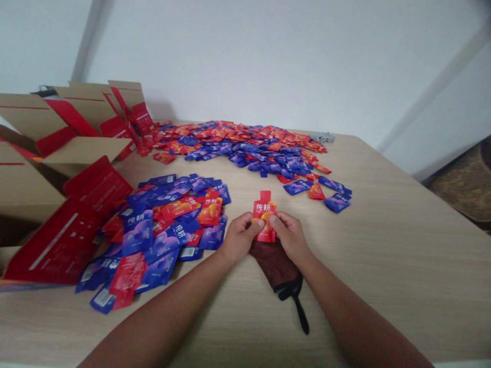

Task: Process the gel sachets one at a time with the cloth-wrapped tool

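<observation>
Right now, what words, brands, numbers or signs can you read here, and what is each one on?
"纯耕": the held red pouch, between the left hand and right hand.
"纯耕": a blue pouch in the near pile.
"纯耕": a red-orange pouch in that pile.
Too small or blurred: the pouches' finer print, any barcode digits, the red box flap's white print, and lettering on the far pile.

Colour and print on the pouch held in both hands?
The pouch is red with orange shapes and white lettering; head view shows it best.
</observation>
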### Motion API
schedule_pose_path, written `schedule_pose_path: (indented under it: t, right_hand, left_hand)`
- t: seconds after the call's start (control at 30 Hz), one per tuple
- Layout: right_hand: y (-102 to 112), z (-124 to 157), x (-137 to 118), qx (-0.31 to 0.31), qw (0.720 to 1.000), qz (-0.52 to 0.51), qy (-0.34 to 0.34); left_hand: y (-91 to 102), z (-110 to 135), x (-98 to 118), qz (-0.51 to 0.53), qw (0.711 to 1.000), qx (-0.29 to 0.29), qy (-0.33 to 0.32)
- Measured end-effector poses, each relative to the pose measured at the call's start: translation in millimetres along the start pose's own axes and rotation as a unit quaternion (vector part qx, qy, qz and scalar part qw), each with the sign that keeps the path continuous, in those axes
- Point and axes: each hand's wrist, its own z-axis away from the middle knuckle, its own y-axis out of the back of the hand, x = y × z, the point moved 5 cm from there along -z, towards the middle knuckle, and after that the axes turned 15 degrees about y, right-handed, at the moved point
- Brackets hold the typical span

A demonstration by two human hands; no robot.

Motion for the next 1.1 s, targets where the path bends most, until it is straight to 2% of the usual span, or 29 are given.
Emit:
schedule_pose_path:
  t: [0.17,0.4,0.6,0.83,0.93,1.1]
  right_hand:
    - [4,-1,-2,0.039,0.999,0.029,-0.002]
    - [-5,1,-9,0.004,1.0,0.028,-0.001]
    - [-2,-2,-16,0.048,0.999,0.012,0.017]
    - [-8,1,-15,0.002,1.0,0.01,0.007]
    - [-7,0,-14,0.017,1.0,0.003,0.005]
    - [-2,-5,-14,0.014,0.998,0.052,0.024]
  left_hand:
    - [-3.3,4,4,0.003,1.0,-0.008,0.01]
    - [-1.0,6,14,0.039,0.999,0.029,-0.003]
    - [-8.5,11,13,0.031,0.999,-0.005,0.023]
    - [-5.1,11,14,0.038,0.999,0.029,0.02]
    - [-6.9,11,13,0.025,0.999,0.013,0.028]
    - [-9.9,11,12,0.012,0.999,-0.005,0.029]
